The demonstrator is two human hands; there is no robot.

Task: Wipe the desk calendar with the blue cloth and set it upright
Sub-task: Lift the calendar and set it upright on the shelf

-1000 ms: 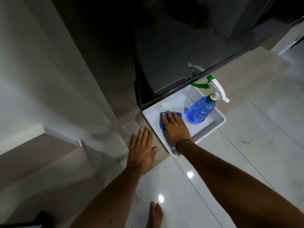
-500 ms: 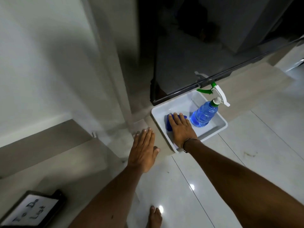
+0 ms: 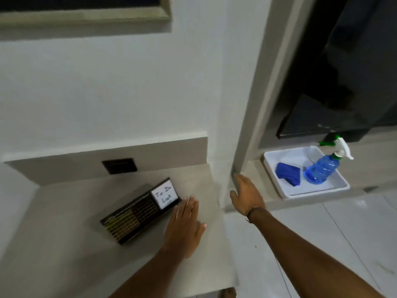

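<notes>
The desk calendar (image 3: 139,211), black with coloured grids and a white "To Do List" card, lies flat on the beige counter (image 3: 64,244). My left hand (image 3: 184,229) hovers flat and open just right of it, fingertips near its right end. The blue cloth (image 3: 287,173) lies crumpled in the white tray (image 3: 279,190) on the floor ledge at the right. My right hand (image 3: 247,193) is empty with fingers apart, beside the wall corner, left of the tray and apart from the cloth.
A blue spray bottle (image 3: 322,168) with a white and green trigger lies in the tray beside the cloth. A dark appliance (image 3: 343,93) stands behind the tray. A black wall socket (image 3: 119,165) sits above the counter. White floor tiles (image 3: 322,244) spread at the lower right.
My right hand has left the blue cloth in the tray and drawn back to the left, empty. The view has swung left, so the counter and calendar now show, with my left hand beside the calendar.
</notes>
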